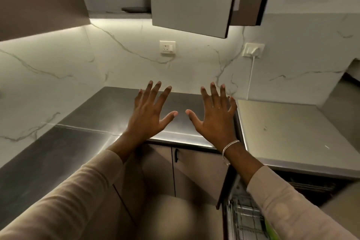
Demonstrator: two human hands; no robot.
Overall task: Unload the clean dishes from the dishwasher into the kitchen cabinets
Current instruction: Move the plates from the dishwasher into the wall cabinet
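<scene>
My left hand (pixel 148 117) and right hand (pixel 216 121) hover empty, fingers splayed, above the grey stainless-steel counter (pixel 93 115); silver wire dishwasher rack (pixel 245 218) sits below its right end, so I should reach down there.

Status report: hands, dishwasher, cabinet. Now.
Left hand and right hand open, empty, spread over counter. Dishwasher rack exposed, lower right. Cabinet door open overhead.
</scene>
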